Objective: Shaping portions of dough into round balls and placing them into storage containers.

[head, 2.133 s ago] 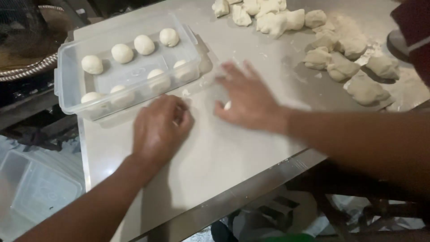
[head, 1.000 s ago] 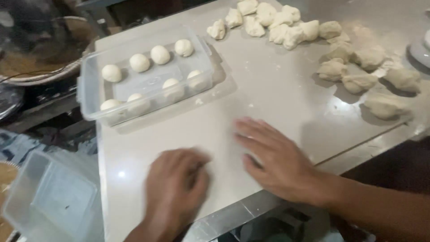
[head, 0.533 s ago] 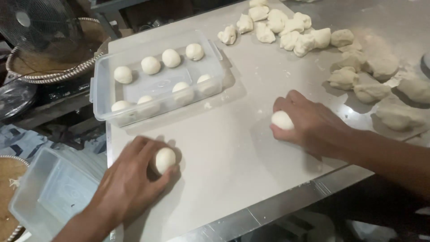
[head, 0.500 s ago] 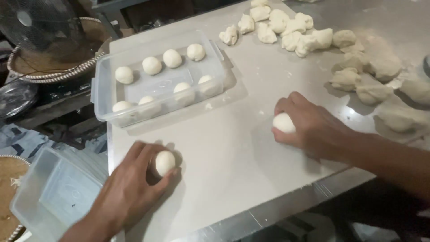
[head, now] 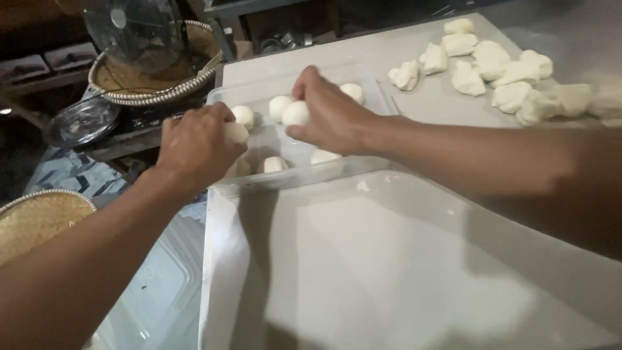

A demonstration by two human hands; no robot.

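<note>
At the far left, a round woven basket [head: 35,220] is seen by the edge of the picture, and a clear plastic box [head: 162,291] lies low beside the table. Further back, a small fan [head: 133,29] stands over a second woven basket [head: 159,81], with a shiny metal dish [head: 81,121] next to it. The left hand [head: 194,146] is closed around a small round dough ball [head: 234,133], which is held over the left end of a clear tray [head: 363,165]. More round dough balls [head: 272,164] are laid in rows inside the tray. The right hand [head: 330,116] is reached over the middle of the tray, and a second dough ball [head: 296,113] is pinched in its fingertips, just above the balls already inside. The tray is set on a pale floured table [head: 389,259]. At the far right, a heap of rough dough lumps [head: 499,71] is spread on the table, well apart from the tray.
</note>
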